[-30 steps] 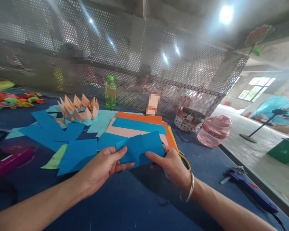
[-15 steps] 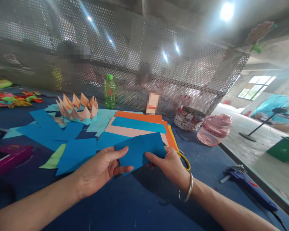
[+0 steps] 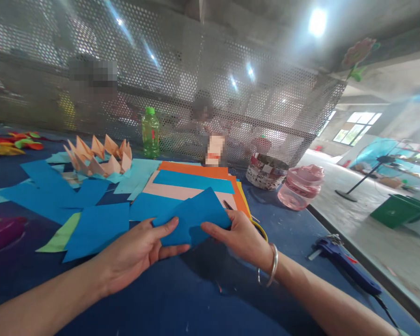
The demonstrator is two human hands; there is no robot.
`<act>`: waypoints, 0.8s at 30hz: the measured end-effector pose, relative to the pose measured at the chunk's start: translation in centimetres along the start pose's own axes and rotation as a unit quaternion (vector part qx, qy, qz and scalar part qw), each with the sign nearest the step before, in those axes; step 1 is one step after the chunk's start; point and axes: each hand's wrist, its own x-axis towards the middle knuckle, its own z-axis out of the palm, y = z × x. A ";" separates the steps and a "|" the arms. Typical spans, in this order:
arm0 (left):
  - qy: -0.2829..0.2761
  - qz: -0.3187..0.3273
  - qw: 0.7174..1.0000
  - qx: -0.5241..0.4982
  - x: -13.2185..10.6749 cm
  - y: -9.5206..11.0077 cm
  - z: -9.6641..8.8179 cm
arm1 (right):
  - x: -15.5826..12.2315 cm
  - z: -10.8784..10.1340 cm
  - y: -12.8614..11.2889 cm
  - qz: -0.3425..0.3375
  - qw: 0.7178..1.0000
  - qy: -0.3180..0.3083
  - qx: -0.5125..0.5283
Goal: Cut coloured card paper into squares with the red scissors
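Note:
Blue paper is held above the table between both hands; it looks like two overlapping pieces set at an angle. My left hand pinches its left end, thumb on top and fingers beneath. At the right end, my right hand grips it with the thumb in front. Behind my right hand lie scissors with a yellow handle, partly hidden. Beyond the held paper rests a stack of coloured sheets with a blue strip on top. More blue sheets lie to the left, by a ring of folded orange paper points.
A dark blue glue gun lies at the right edge, and a magenta tool at the left. A pink bottle, a paper-covered round container and a green bottle stand farther back, before a perforated metal screen.
The view has shifted to the right. The right-hand part of the held blue paper has tilted more steeply against the other. Both hands have kept their hold.

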 end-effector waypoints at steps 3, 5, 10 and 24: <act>0.024 0.021 0.999 -0.007 0.1 0.4 -0.1 | 0.4 -2.5 -1.1 -0.049 0.989 -0.017 -0.142; 0.050 0.042 0.998 -0.020 0.3 0.7 -0.3 | 0.5 -4.0 -1.7 -0.014 0.949 -0.024 -0.314; 0.085 0.092 0.991 -0.048 0.7 1.0 -0.8 | -0.5 -5.4 -0.7 0.121 0.834 -0.096 -0.530; 0.033 0.137 0.988 -0.064 0.8 0.8 -1.4 | -0.4 -5.0 0.4 0.050 0.949 0.036 -0.308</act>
